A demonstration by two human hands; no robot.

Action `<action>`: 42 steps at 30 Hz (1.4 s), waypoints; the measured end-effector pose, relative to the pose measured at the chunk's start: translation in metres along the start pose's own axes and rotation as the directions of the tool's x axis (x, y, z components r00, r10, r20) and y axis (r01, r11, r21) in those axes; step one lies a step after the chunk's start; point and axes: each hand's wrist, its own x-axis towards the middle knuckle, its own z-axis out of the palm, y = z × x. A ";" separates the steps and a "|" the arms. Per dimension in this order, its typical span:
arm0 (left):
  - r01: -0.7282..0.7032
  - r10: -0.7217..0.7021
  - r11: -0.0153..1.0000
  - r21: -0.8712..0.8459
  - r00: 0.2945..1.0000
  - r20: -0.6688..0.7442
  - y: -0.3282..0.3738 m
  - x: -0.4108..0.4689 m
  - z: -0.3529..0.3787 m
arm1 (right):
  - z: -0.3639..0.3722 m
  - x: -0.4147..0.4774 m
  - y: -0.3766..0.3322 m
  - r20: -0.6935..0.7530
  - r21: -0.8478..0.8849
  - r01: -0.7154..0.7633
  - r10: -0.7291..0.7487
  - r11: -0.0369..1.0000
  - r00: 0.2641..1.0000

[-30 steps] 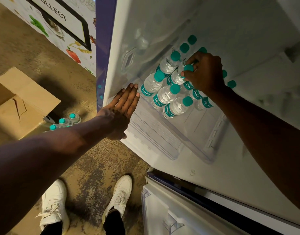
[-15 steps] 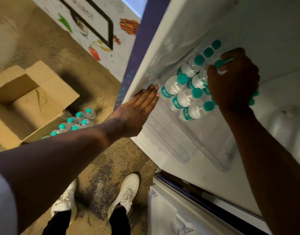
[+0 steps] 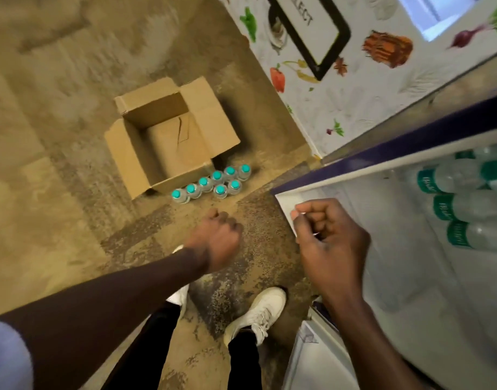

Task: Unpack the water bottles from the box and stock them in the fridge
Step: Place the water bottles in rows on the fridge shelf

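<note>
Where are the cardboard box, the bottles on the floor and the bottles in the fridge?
cardboard box (image 3: pixel 168 144): head view, bare inner bottom.
floor bottles (image 3: pixel 203 181): head view, one teal cap.
fridge bottles (image 3: pixel 469 206): head view, middle bottle's clear body.

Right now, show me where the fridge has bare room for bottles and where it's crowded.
Free: the white fridge surface on your side of the stocked bottles, and the empty box. Crowded: the fridge's upper right, where those bottles lie side by side, and beside the box's near flap, where eight floor bottles stand.
</note>
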 end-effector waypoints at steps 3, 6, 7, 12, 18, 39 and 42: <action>0.172 -0.170 0.985 -0.022 0.984 0.055 -0.049 -0.020 0.024 | 0.055 0.005 0.007 0.178 -0.053 0.055 -0.045 0.997 0.983; 0.308 -0.300 0.950 -0.051 0.946 0.121 -0.096 -0.029 0.049 | 0.117 0.015 0.016 0.363 -0.169 0.139 -0.070 0.976 0.929; 0.339 -0.328 0.939 -0.065 0.934 0.141 -0.109 -0.029 0.058 | 0.137 0.019 0.019 0.418 -0.208 0.165 -0.065 0.964 0.906; 0.455 -0.439 0.887 -0.082 0.884 0.159 -0.166 -0.015 0.096 | 0.227 0.043 0.040 0.597 -0.402 0.315 -0.015 0.860 0.802; 0.548 -0.541 0.824 -0.141 0.836 0.089 -0.201 0.012 0.144 | 0.314 0.066 0.080 0.679 -0.463 0.464 -0.035 0.755 0.733; 0.479 -0.485 0.865 -0.147 0.874 -0.005 -0.207 0.080 0.228 | 0.435 0.096 0.175 0.676 -0.418 0.581 -0.188 0.699 0.713; 0.465 -0.482 0.864 -0.194 0.875 -0.050 -0.204 0.070 0.223 | 0.417 0.092 0.176 0.628 -0.368 0.483 -0.171 0.795 0.759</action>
